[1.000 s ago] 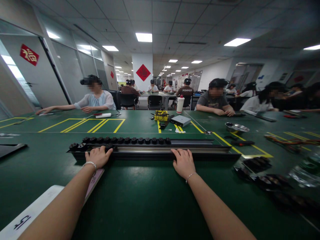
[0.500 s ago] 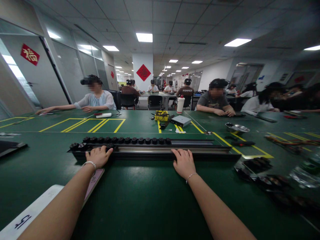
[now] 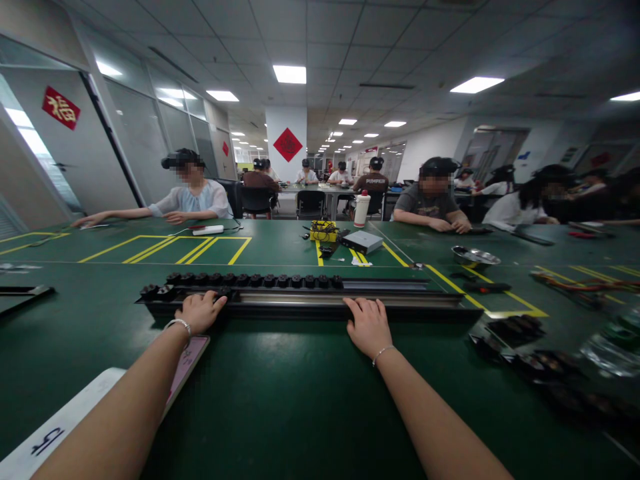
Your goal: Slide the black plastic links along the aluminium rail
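Note:
A long black rail (image 3: 300, 312) with a pale metallic channel lies crosswise in front of me. Small black knob-like parts (image 3: 256, 281) stand in a row along its far side, and others sit at its left end. My left hand (image 3: 198, 312) is closed at the left part of the near channel, its fingertips at a small black part (image 3: 226, 292) that they partly cover. Toward the rail's right, my right hand (image 3: 369, 325) grips the near wall, with fingers bent over the top edge and the thumb on the front side.
Under my left forearm lie a white object (image 3: 85, 407) with handwriting and a pink-faced flat item (image 3: 189, 363). Black parts (image 3: 545, 363) and a clear plastic bottle (image 3: 615, 343) are at right. Beyond stand a metal bowl (image 3: 475, 256) and a grey box (image 3: 363, 241). Co-workers sit across the table.
My left hand has shifted very slightly to the right along the rail. The right hand and the rail look unmoved.

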Available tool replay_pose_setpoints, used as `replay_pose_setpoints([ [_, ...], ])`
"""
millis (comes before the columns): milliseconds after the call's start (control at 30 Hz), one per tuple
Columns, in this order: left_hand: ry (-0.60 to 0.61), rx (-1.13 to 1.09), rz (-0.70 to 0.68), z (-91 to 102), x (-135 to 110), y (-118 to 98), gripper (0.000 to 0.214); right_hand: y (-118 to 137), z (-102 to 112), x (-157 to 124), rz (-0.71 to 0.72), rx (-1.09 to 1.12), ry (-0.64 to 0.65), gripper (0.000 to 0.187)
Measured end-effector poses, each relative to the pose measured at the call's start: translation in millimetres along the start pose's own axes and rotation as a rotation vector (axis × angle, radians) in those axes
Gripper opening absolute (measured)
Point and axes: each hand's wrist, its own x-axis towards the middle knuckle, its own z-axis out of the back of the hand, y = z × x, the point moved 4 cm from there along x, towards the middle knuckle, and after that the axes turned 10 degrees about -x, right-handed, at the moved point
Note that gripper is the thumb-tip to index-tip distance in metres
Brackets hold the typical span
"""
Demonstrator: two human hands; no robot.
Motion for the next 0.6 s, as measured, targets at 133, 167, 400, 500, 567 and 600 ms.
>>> replay_pose_setpoints([
  [133,-0.005,0.009,-0.007,1.4,-2.6,-2.2,0.062,0.3,-0.8,-0.1,0.002,-0.005,-0.005,0.046],
  [167,-0.005,0.017,-0.01,1.9,-3.7,-3.2,0.061,0.4,-0.8,-0.1,0.003,-0.004,-0.008,0.046],
  [400,-0.015,0.18,-0.113,4.8,-7.5,-10.8,0.06,0.4,-0.9,-0.3,0.003,-0.003,-0.021,0.046],
  [500,-0.013,0.205,-0.169,3.1,-7.5,-11.7,0.059,0.1,-1.0,-0.3,0.002,-0.013,-0.021,0.046],
  [567,-0.018,0.207,-0.182,1.9,-7.9,-11.2,0.058,0.0,-1.2,-0.3,0.004,-0.021,-0.018,0.046],
  [600,-0.021,0.208,-0.185,1.4,-8.1,-10.9,0.058,0.1,-1.2,-0.3,0.005,-0.024,-0.015,0.046],
])
